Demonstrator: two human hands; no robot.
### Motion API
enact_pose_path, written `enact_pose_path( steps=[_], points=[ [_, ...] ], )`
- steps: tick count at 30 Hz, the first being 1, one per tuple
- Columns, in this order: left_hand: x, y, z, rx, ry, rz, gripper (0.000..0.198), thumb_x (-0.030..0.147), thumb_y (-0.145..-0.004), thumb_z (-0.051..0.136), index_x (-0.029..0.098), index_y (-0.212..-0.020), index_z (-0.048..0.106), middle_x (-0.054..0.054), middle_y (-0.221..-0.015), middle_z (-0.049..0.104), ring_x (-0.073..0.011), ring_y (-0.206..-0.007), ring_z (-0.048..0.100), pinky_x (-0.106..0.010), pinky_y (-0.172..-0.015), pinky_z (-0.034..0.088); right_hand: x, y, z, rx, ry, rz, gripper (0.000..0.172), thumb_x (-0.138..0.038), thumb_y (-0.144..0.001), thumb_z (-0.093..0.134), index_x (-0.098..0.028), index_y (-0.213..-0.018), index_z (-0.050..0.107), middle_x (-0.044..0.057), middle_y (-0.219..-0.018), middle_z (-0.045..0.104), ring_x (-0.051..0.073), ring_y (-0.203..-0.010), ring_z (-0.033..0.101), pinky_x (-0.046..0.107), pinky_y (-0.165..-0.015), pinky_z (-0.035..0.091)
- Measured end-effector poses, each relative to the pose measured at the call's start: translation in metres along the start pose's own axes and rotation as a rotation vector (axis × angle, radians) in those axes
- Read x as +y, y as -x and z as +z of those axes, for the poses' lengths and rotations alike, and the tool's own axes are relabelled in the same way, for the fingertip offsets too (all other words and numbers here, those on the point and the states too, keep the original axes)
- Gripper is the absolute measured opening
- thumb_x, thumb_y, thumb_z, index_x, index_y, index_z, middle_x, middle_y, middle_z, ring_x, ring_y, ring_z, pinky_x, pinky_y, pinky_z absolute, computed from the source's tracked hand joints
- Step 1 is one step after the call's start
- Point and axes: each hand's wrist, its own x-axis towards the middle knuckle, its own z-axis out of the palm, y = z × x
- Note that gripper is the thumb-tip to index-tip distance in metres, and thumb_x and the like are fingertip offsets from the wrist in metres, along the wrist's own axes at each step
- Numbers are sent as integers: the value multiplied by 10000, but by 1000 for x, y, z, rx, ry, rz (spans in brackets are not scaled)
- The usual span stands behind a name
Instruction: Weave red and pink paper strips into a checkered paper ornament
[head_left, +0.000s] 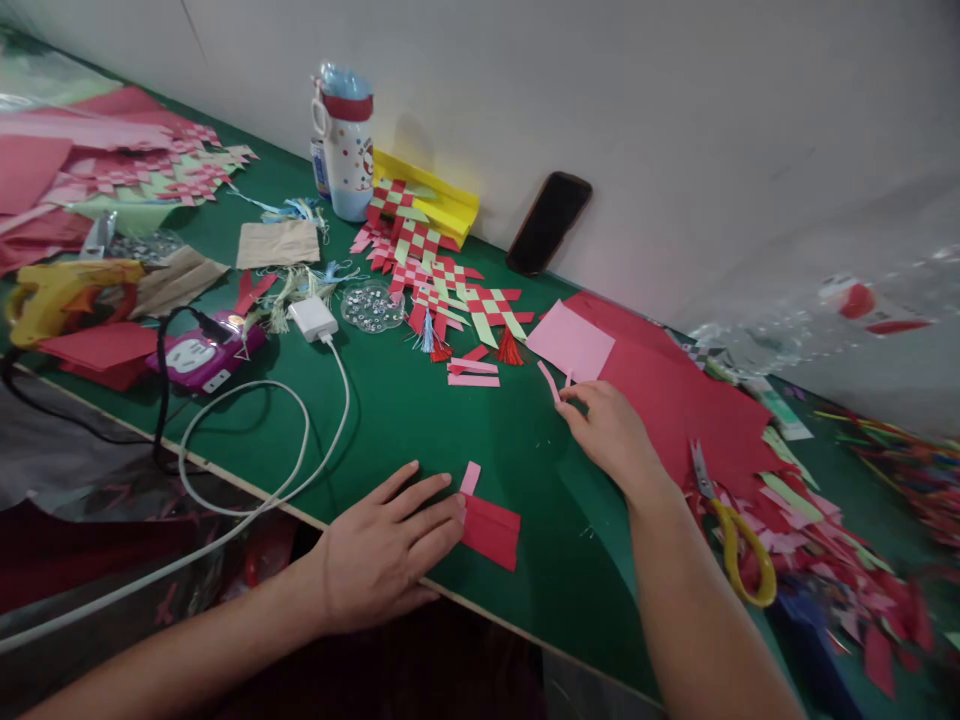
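Note:
My left hand [397,540] lies flat at the table's front edge, fingers spread. Its fingertips touch the left end of a folded red paper piece [491,532], from which a short pink strip [470,478] sticks up at the top. Further right, my right hand [611,430] pinches a narrow pink paper strip [549,380] between thumb and fingers. A pink paper square [574,340] lies just beyond it on large red sheets [667,390]. Between the hands and the wall are a few loose cut strips [472,378] and several woven paper fish [450,275], some with tassels.
Yellow-handled scissors [739,555] rest at right beside a heap of paper scraps [847,560]. A phone [550,222] leans on the wall, near a bottle [351,150]. At left are a glue gun [67,290], a purple power adapter [206,355] and a looping white cable [304,410].

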Motion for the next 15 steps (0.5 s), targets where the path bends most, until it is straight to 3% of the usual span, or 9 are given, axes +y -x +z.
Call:
enact_pose_path(
  steps=[5, 10, 15],
  points=[
    [0, 0, -1, -13, 1, 11, 486, 527, -922, 565, 190, -1271, 580, -63, -1452, 534, -280, -1404, 396, -491, -1241, 93, -13, 9, 5, 44, -66, 15, 197, -292, -872, 536, -195, -789, 688, 99, -926, 648, 241, -911, 599, 376, -810, 473],
    [1, 1, 1, -18, 8, 1, 493, 524, -920, 569, 192, -1286, 570, -68, -1472, 515, -277, -1422, 376, -486, -1249, 62, -43, 49, -11, 46, -182, 32, 218, -374, -899, 549, -230, -881, 712, 41, -879, 688, 185, -793, 639, 311, -725, 492],
    [2, 1, 0, -27, 28, -27, 498, 521, -915, 587, 169, -1268, 570, -73, -1464, 525, -257, -1418, 389, -466, -1257, 56, -71, 109, -19, -6, -610, 302, 267, -450, -855, 606, -214, -862, 731, 13, -693, 701, 149, -570, 625, 264, -543, 508]
  ],
)
